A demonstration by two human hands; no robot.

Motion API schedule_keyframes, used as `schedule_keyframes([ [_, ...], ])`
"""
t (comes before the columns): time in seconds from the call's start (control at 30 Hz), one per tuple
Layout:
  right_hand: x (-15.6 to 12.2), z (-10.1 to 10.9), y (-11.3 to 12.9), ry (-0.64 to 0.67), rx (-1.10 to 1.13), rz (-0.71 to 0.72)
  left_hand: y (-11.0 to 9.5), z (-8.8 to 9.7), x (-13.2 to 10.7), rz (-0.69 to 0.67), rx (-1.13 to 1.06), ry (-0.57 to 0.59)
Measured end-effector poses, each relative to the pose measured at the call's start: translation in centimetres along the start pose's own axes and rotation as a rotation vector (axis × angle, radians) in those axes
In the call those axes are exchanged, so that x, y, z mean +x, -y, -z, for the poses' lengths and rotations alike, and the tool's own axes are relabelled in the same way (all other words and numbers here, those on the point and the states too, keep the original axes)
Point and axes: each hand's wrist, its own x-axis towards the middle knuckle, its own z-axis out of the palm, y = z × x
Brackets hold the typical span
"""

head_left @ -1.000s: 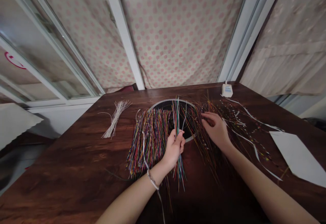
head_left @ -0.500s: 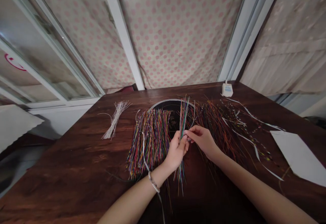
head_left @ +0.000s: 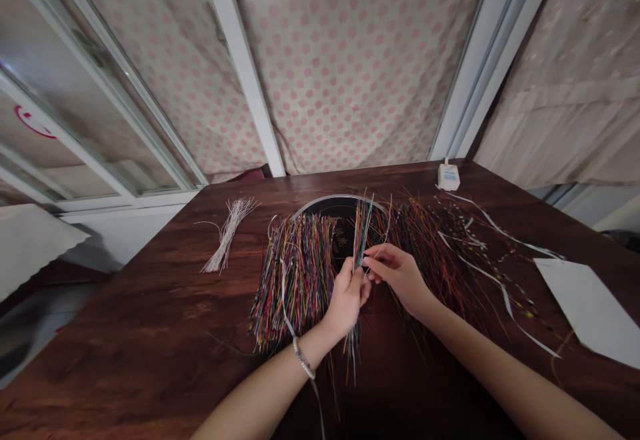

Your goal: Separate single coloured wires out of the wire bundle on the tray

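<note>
My left hand (head_left: 347, 297) is closed around an upright bundle of thin, stiff coloured strands (head_left: 362, 227) that look like fine wire. The bundle's lower ends (head_left: 352, 350) hang out beneath the hand. Close against it, my right hand (head_left: 397, 277) pinches a single pale thin strand (head_left: 389, 220), which stands up to the right of the bundle. The fingertips of both hands nearly meet. To the left lies a thick spread of multicoloured strands (head_left: 295, 280) over part of a round black tray (head_left: 340, 202) with a light rim.
Orange and dark strands (head_left: 440, 260) spread out to the right. A tied white bunch (head_left: 230, 237) lies at the left of the dark wooden table (head_left: 165, 307). White ribbons (head_left: 493, 277), a white sheet (head_left: 587, 310) and a small white box (head_left: 449, 177) are on the right.
The pale strand at my right hand now leans further out to the right, away from the bundle. My left hand keeps its grip, and both hands have hardly moved.
</note>
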Motion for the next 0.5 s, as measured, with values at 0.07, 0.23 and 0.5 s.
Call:
schedule_keyframes([
  [0.07, 0.00, -0.04, 0.05, -0.002, 0.008, -0.030, -0.09, -0.06, -0.14, -0.006, 0.014, -0.003],
  [0.23, 0.00, 0.01, 0.06, -0.018, 0.031, -0.092, 0.10, 0.05, -0.27, -0.055, 0.122, -0.002],
  [0.5, -0.11, 0.07, 0.53, -0.011, 0.065, -0.147, 0.29, 0.06, -0.35, -0.116, 0.228, 0.005],
])
